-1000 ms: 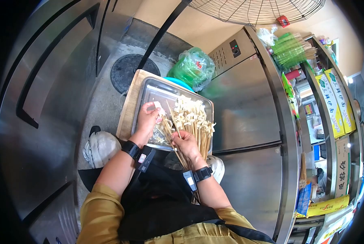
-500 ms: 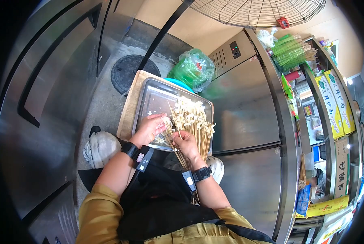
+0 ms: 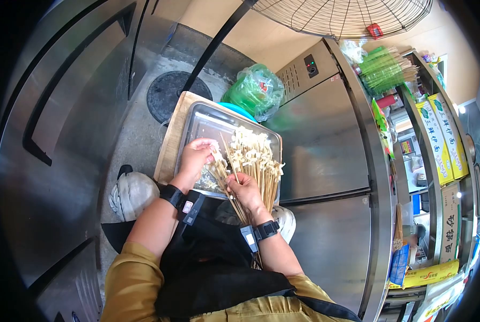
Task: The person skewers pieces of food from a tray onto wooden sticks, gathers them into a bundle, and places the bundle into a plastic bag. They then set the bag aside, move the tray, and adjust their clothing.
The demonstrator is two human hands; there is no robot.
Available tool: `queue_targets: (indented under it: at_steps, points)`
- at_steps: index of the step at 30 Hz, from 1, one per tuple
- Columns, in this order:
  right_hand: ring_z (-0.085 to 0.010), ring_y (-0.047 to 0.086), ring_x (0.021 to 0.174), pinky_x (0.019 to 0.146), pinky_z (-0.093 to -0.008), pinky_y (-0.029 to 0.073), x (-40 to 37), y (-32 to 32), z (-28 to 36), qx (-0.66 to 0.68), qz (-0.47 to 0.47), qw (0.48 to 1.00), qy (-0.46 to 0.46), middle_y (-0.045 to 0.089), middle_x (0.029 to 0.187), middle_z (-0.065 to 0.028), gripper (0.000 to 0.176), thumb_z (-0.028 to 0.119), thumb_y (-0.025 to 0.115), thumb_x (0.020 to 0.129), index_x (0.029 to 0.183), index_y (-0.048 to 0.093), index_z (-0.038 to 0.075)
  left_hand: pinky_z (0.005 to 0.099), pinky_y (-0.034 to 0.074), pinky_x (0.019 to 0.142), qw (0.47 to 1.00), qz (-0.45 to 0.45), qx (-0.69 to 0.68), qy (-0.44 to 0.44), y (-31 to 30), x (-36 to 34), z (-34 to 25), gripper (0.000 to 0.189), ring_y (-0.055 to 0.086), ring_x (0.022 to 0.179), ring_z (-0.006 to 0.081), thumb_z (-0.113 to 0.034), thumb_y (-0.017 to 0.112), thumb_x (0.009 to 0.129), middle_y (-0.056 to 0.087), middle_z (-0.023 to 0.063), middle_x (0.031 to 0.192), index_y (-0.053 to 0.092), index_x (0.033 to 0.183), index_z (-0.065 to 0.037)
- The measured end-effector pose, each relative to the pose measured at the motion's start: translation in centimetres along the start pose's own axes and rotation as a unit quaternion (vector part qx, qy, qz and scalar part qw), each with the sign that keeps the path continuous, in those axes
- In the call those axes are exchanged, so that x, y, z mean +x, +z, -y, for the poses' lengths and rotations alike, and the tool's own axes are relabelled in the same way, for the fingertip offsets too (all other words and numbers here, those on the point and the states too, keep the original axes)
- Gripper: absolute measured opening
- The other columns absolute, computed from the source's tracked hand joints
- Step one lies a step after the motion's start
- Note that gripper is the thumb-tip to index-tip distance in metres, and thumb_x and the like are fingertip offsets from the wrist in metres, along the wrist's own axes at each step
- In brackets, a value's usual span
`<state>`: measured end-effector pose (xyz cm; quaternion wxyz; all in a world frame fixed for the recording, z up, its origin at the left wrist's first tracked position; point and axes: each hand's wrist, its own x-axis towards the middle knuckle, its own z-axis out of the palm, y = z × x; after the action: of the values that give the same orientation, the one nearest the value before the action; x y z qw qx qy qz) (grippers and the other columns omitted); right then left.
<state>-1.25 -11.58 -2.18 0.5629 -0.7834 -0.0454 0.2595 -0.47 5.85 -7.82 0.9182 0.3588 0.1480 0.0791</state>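
Note:
A metal tray (image 3: 190,127) lies in front of me with many wooden skewers (image 3: 265,180) on its right side, their tips loaded with pale, cream-coloured food pieces (image 3: 252,140). My right hand (image 3: 244,189) is closed around a few skewers below their tips, and their bare ends run down toward my lap. At the upper end of this smaller bunch, my left hand (image 3: 197,158) pinches pale food with its fingertips. Exactly which piece it grips is partly hidden by the fingers. Small scraps lie on the tray floor under my hands.
Under the tray is a wooden board (image 3: 167,153). Behind it stand a blue basin (image 3: 237,111) and a green plastic bag (image 3: 255,91). A steel fridge (image 3: 325,139) closes off the right, a steel cabinet (image 3: 68,145) the left. A wire fan guard (image 3: 342,16) hangs overhead.
My left hand has shifted slightly up and turned, its fingers now curled over the food at the skewer tips. My right hand holds the skewers in nearly the same place.

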Motion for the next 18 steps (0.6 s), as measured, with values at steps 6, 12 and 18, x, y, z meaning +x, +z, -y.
queue_targets:
  at_steps: [6, 12, 18]
  points:
    - [-0.0034, 0.049, 0.054, 0.051, -0.0168, 0.038, 0.2, -0.3, -0.4, -0.006, -0.004, 1.000, -0.001, 0.057, 0.063, 0.0028, 0.003, 0.008, 0.060, 0.085, 0.084, 0.061, 0.005, 0.0188, 0.045, 0.057, 0.994, -0.009, 0.071, 0.080, 1.4, -0.9, 0.8, 0.012, 0.058, 0.067, 0.0079, 0.002, 0.055, 0.084, 0.063, 0.0048, 0.081, 0.062, 0.094, 0.001]
    - [-0.0034, 0.047, 0.052, 0.048, -0.0179, 0.036, 0.3, -0.5, -0.3, -0.007, -0.018, 1.000, -0.009, 0.056, 0.062, 0.0028, 0.006, 0.009, 0.059, 0.085, 0.082, 0.060, 0.004, 0.0226, 0.050, 0.060, 0.997, 0.003, 0.067, 0.045, 1.8, -1.5, 2.5, 0.017, 0.059, 0.073, 0.0104, 0.005, 0.055, 0.083, 0.061, 0.0064, 0.086, 0.057, 0.099, -0.001]
    - [-0.0038, 0.047, 0.054, 0.050, -0.0194, 0.038, 0.2, -0.3, -0.5, -0.059, -0.079, 0.992, -0.072, 0.056, 0.062, 0.0017, 0.013, 0.013, 0.057, 0.087, 0.079, 0.060, 0.003, 0.0226, 0.051, 0.061, 0.997, -0.044, 0.037, 0.043, 2.9, -2.4, 1.8, 0.023, 0.058, 0.075, 0.0122, 0.006, 0.061, 0.078, 0.058, 0.0061, 0.083, 0.052, 0.095, -0.004]
